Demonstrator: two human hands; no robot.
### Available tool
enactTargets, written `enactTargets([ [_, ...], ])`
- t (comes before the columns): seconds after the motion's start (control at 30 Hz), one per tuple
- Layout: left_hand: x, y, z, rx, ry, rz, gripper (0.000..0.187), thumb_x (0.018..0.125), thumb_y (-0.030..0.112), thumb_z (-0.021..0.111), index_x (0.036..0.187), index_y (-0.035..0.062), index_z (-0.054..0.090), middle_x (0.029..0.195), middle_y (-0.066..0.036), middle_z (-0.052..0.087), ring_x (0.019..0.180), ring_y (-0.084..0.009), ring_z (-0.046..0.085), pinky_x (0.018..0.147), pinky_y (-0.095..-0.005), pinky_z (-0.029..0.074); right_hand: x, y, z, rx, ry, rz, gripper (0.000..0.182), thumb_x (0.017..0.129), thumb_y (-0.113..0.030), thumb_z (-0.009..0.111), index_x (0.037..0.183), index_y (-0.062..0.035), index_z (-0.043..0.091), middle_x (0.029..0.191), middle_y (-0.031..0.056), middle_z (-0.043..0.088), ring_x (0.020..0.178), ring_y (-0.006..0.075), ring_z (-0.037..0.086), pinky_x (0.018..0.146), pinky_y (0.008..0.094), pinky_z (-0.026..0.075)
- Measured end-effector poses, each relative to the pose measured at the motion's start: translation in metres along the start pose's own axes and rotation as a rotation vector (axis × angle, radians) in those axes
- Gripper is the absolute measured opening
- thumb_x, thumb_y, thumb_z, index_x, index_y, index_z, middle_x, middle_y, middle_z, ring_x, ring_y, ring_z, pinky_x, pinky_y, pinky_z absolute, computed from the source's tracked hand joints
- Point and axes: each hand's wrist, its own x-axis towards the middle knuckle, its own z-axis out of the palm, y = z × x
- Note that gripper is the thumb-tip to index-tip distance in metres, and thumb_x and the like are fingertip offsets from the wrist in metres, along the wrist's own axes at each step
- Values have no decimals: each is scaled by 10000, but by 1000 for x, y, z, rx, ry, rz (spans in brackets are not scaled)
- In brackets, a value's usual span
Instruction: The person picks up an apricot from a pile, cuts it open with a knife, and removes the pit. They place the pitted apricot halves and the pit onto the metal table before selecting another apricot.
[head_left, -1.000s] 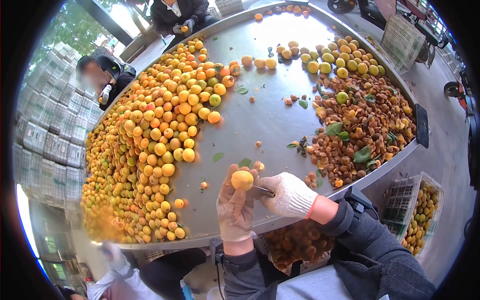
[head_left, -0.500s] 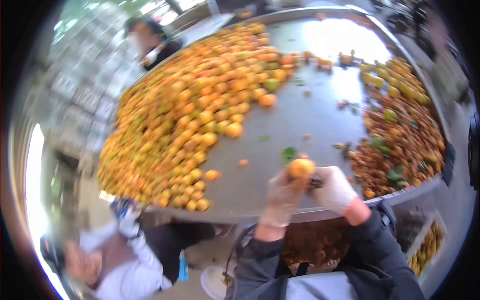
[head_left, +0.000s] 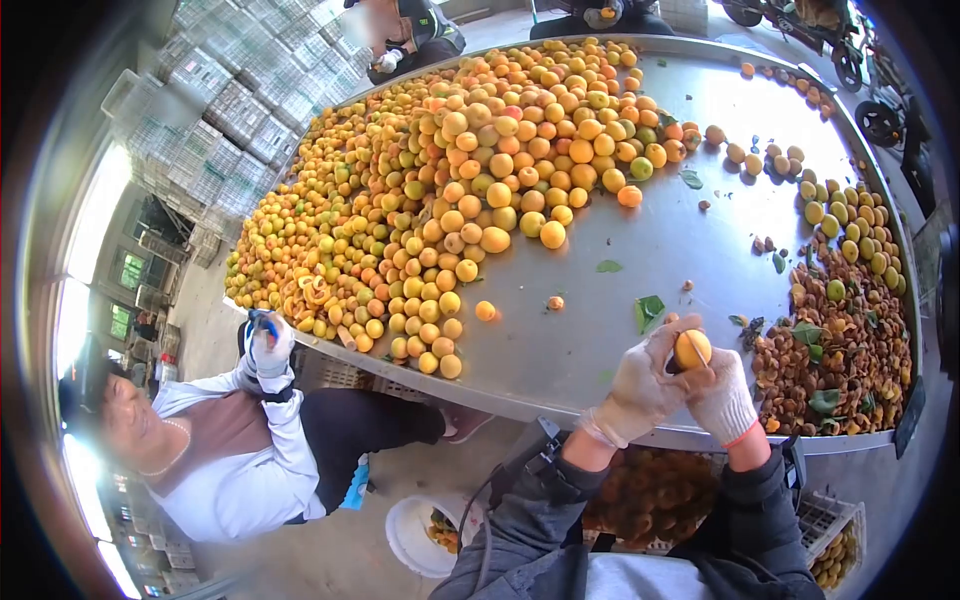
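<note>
Over the near edge of the metal table I hold an orange-yellow apricot point(head_left: 692, 350) between my two gloved hands. My left hand point(head_left: 640, 390) wraps it from the left, its fingers curled over the top. My right hand point(head_left: 724, 402) closes in from the lower right, fingertips against the fruit's underside. A seam line runs down the apricot. Just beyond my hands, a green leaf point(head_left: 648, 312) lies on the tabletop. To the right of them is a heap of brown pits and scraps point(head_left: 835, 350) mixed with leaves.
A large apricot pile point(head_left: 500, 150) covers the table's point(head_left: 580, 300) left and far side. Greenish fruits point(head_left: 850, 215) sit at the right edge. At left sits a person point(head_left: 240, 440); another person point(head_left: 410, 30) is across. A white bucket point(head_left: 400, 535) and a crate point(head_left: 832, 530) stand below.
The view has shifted, so the table's contents sit further right and the picture is sharper. The apricot stays between my hands, with my left fingers now curled over its top.
</note>
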Motion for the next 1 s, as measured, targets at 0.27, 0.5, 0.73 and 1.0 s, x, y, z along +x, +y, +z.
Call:
enactTargets([
  [0.27,1,4,2,573,39,284,527,725,278,802,1150,54,587,1032,-181,647,1008,-369,628,885,-399,507,2,33,0,31,-119,-10,97,764,-67,658,840,-8,656,702,118,656,654,226,650,618,323,503],
  [0.5,1,4,18,-403,-13,-125,621,757,355,793,1222,7,573,1114,-70,640,970,-184,615,793,-303,524,-6,-13,-14,-89,-6,-19,199,769,-120,651,963,-91,683,762,142,660,702,323,649,639,357,505],
  [0.73,8,2,8,249,-65,106,550,799,348,756,1206,32,564,1110,-118,644,1059,-231,609,964,-366,439,-6,-9,-20,-155,-72,25,219,771,-84,643,984,-39,656,766,163,653,690,297,655,653,341,504],
  [1.0,5,11,13,313,-78,89,604,781,169,774,1302,37,500,1155,-92,622,1011,-183,615,941,-323,459,-3,-6,-16,-185,-73,54,264,764,-97,620,1018,-111,691,788,176,664,738,355,642,659,381,510],
])
